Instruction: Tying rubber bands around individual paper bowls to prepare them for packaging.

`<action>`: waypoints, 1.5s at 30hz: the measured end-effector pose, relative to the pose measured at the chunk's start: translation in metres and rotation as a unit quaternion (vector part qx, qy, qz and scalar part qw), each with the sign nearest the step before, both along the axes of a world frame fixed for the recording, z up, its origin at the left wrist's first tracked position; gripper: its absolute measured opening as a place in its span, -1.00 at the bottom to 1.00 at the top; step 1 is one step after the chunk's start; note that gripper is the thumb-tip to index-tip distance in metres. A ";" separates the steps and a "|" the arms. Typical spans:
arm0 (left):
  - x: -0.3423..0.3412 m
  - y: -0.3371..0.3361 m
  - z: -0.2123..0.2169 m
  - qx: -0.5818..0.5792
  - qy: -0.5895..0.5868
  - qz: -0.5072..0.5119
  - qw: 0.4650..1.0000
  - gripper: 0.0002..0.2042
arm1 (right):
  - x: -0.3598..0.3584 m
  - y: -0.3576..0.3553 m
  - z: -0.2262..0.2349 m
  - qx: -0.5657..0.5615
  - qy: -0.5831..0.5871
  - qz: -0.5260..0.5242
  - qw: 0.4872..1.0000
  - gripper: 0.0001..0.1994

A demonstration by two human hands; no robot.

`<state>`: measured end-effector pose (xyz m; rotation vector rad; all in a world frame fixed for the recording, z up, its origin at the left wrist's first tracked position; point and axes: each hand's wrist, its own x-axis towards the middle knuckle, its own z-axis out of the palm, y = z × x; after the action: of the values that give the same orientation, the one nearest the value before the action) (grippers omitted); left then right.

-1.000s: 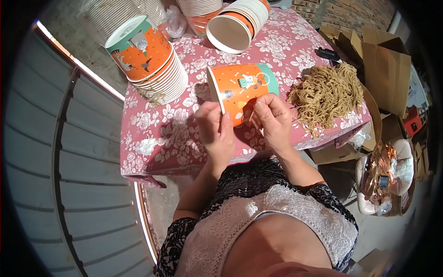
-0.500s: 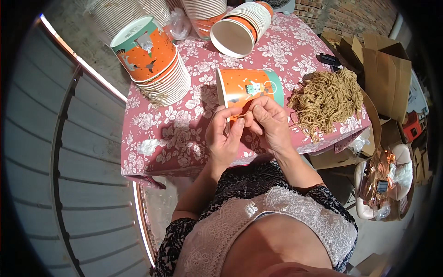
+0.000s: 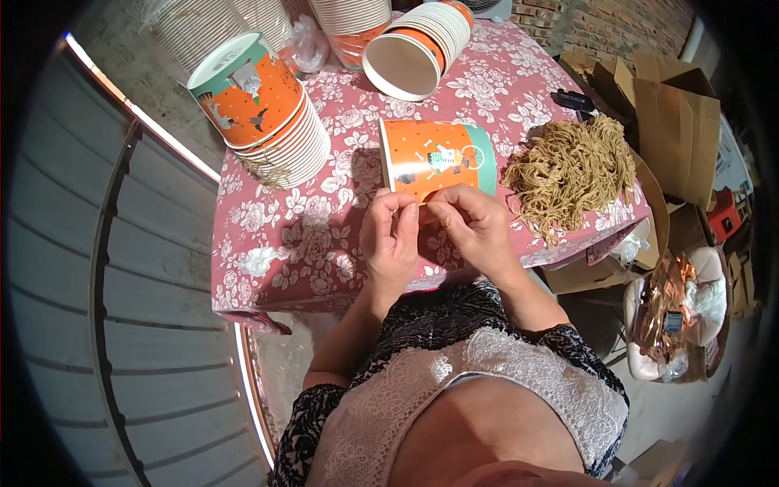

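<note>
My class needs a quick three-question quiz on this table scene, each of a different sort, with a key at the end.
1. True or false: the orange and green tub just beyond the left hand and right hand lies on its side.
2. What lies on the table to the right of that tub?
a) a glass jar
b) a heap of tan string
c) a dinner plate
3. Fill in: the floral tablecloth is pink and ____.

Key: 1 true; 2 b; 3 white.
</note>
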<state>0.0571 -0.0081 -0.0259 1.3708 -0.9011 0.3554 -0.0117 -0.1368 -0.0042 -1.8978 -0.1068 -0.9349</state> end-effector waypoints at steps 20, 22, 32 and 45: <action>-0.018 -0.012 -0.010 -0.096 0.136 -0.126 0.978 -0.57 | -0.019 0.014 0.010 -0.049 -0.009 -0.051 0.997 -0.87; -0.019 -0.011 -0.008 -0.086 0.134 -0.129 0.979 -0.55 | -0.019 0.014 0.010 -0.052 -0.010 -0.053 0.997 -0.87; -0.022 -0.008 -0.008 -0.080 0.139 -0.125 0.979 -0.52 | -0.018 0.015 0.015 -0.071 0.018 -0.062 0.995 -0.89; -0.011 0.001 -0.002 -0.118 0.312 -0.245 0.910 -0.72 | -0.018 0.013 0.014 -0.072 0.022 -0.052 0.996 -0.92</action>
<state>0.0462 -0.0073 -0.0282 0.8984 -0.6024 -0.3433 -0.0299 -0.1237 0.0095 -2.0735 -0.0510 -0.9755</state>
